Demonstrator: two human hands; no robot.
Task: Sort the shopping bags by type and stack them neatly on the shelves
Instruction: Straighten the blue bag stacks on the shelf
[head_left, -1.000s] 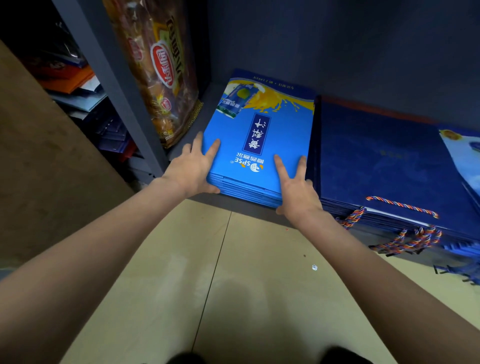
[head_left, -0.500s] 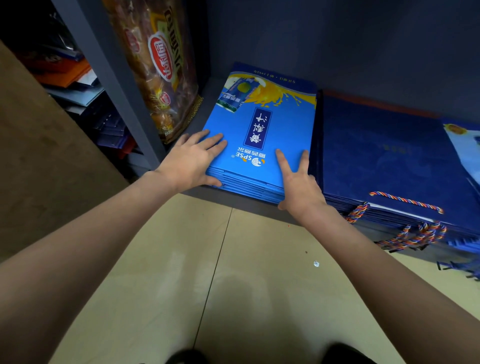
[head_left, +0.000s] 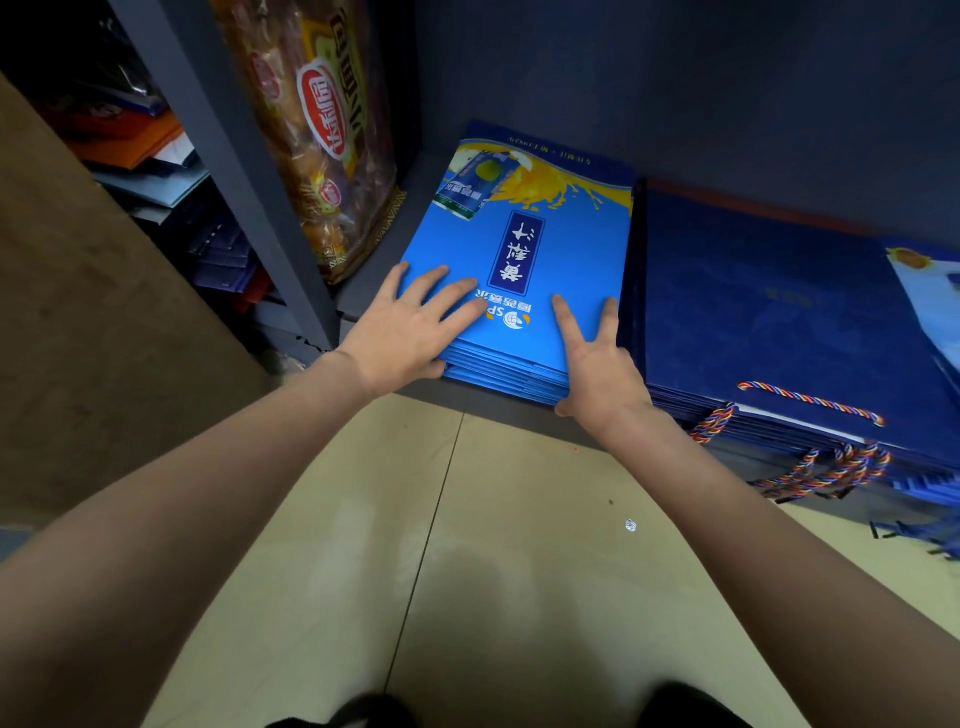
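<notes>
While both hands press flat, left hand (head_left: 402, 332), right hand (head_left: 597, 364), fingers straight, light-blue bag stack (head_left: 545, 260)

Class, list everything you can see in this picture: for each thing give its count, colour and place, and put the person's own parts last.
Stack of flat light blue paper shopping bags: one stack, light blue with yellow print, on the low shelf, left.
Stack of flat dark navy paper shopping bags: one stack, navy with multicoloured rope handles, right of and beside the light blue stack.
Clear plastic snack bag: one, brown and yellow with red logos, upright at the left of the light blue stack.
Grey metal shelf post: one, grey, left of the snack bag.
Beige tiled floor: beige, in front of the shelf.
Left hand: one, flat on the light blue stack's near left corner.
Right hand: one, fingers spread, on its near right corner.
</notes>
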